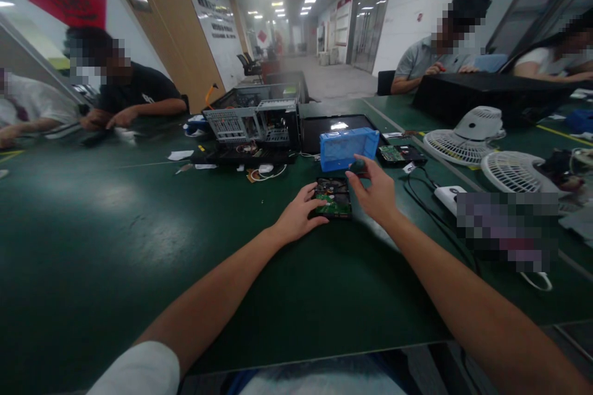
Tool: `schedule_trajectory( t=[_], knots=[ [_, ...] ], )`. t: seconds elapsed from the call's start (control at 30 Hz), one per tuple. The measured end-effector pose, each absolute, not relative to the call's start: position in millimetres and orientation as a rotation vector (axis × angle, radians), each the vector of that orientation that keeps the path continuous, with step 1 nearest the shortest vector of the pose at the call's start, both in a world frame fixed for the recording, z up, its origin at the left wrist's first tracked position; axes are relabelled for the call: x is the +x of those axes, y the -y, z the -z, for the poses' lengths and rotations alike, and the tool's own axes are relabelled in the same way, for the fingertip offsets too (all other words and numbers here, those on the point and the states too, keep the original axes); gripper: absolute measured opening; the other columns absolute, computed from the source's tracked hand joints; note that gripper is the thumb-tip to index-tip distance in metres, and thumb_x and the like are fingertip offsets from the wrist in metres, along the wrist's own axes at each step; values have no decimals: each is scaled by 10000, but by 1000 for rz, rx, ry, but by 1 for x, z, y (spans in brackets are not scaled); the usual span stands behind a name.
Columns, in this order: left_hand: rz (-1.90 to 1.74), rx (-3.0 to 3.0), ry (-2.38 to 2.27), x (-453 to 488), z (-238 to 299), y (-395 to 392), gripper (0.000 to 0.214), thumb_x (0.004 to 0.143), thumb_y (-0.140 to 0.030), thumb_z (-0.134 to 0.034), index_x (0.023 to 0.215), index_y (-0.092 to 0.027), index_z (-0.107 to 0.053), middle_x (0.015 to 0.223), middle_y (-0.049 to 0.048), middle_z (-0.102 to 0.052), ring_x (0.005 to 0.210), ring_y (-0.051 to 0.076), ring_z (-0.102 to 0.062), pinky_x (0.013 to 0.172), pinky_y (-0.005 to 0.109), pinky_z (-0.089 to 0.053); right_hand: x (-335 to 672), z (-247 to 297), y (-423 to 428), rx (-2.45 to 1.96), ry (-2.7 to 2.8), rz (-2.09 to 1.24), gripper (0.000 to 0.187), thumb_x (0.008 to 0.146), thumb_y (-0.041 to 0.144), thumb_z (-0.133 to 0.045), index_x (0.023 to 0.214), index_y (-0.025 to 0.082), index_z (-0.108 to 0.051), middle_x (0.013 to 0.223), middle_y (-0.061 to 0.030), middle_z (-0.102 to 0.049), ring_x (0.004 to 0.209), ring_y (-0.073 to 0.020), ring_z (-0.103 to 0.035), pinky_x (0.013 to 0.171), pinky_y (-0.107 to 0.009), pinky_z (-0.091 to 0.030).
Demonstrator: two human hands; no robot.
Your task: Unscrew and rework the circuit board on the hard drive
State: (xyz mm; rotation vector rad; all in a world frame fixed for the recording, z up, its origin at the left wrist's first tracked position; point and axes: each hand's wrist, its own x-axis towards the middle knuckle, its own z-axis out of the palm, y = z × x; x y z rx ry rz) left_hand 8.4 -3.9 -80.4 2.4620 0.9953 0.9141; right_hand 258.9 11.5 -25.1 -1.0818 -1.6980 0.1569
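Observation:
A hard drive lies flat on the green table, its green circuit board facing up. My left hand grips its left side, with fingers over the board's edge and the thumb at the near left corner. Just above the drive's right side, my right hand pinches a small dark handle with a rounded end. Whether a shaft or tip extends from that handle is hidden. Behind the drive stands a translucent blue plastic box. Another drive-like device with an exposed green board lies beyond my right hand.
An opened computer case stands at the back, with a dark flat panel beside it. White fans, a white power strip and black cables occupy the right. Several people sit around the table.

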Motion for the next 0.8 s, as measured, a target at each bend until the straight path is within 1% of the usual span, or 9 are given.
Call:
schedule_trajectory(
  t=[0.07,0.13,0.17,0.23,0.3,0.43,0.6,0.8],
  knots=[
    [-885,2484,-1033,9,78,6,473,891,-414,-751,1317,-233,-653,1652,133,-251,1455,358,-456,1211,548,-404,254,30,-11,-1065,1726,-206,559,960,494,-624,1455,267,-497,1203,-89,-733,980,-269,-737,968,-479,-586],
    [-824,2524,-1159,11,74,9,490,901,-442,-732,1340,-240,-646,1635,147,-304,1462,366,-442,1211,557,-391,251,33,-11,-1038,1737,-271,644,954,492,-638,1513,265,-413,1180,-89,-740,996,-276,-742,959,-475,-594],
    [-779,2549,-1228,12,72,11,496,912,-459,-715,1354,-247,-640,1600,153,-374,1458,368,-444,1213,575,-375,250,35,-12,-1029,1741,-293,665,954,487,-641,1527,264,-387,1173,-89,-742,997,-277,-745,951,-470,-598],
    [-688,2598,-1315,14,69,14,501,942,-486,-667,1382,-252,-621,1474,148,-538,1436,359,-470,1216,608,-339,249,35,-11,-1025,1757,-317,647,961,476,-632,1522,269,-385,1189,-89,-738,999,-274,-747,955,-463,-596],
    [-639,2630,-1319,15,67,15,501,966,-492,-630,1395,-234,-610,1368,139,-629,1398,337,-514,1215,600,-335,249,34,-10,-1030,1777,-325,594,971,466,-619,1497,275,-420,1224,-89,-728,1012,-270,-746,977,-457,-586],
    [-648,2666,-1264,15,65,16,481,982,-460,-614,1400,-222,-607,1385,138,-631,1401,309,-517,1201,553,-369,248,33,-8,-1056,1789,-328,564,972,459,-618,1477,268,-454,1232,-95,-725,1028,-274,-742,999,-456,-576],
    [-619,2721,-1164,18,64,20,473,996,-435,-592,1422,-230,-588,1443,140,-596,1434,304,-485,1201,541,-371,246,32,-5,-1086,1790,-312,572,978,483,-603,1484,266,-450,1270,-98,-712,1077,-273,-728,1014,-444,-564],
    [-633,2740,-1151,20,66,21,479,1004,-442,-578,1422,-207,-590,1442,161,-591,1416,303,-504,1189,527,-388,245,30,-4,-1058,1809,-257,550,983,466,-599,1477,265,-466,1277,-98,-710,1049,-264,-731,1004,-430,-563]
  ],
)
